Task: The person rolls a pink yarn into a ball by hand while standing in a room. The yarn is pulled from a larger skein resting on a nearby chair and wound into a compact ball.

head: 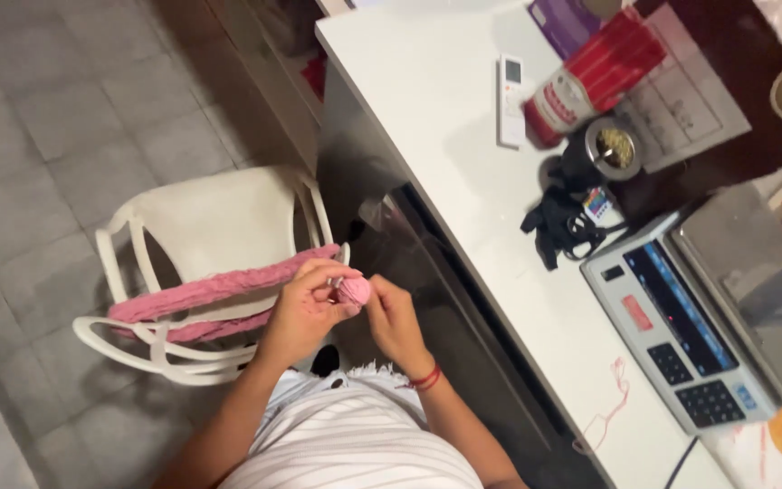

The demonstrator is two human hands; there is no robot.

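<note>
Both our hands close around one small pink ball of yarn (353, 290); the left hand (305, 312) curls its fingers over the top and left of the ball, gripping it; the right hand (391, 317) meets it from the other side, fingertips touching it, though we cannot tell how tightly they pinch. We take the white chair (201, 226) as our landmark; the ball sits just off its right edge, at the end of one long pink knitted strip (219, 290) that lies across the seat; our hands hover just right of the chair, above our striped shirt (355, 444). Right of the chair stands one white counter (445, 118); on it, farther right, we count one white remote (510, 100), one red can (590, 77), one dark cup (606, 154), one black tangle of cord (558, 222) and one grey scale (699, 317).
</note>
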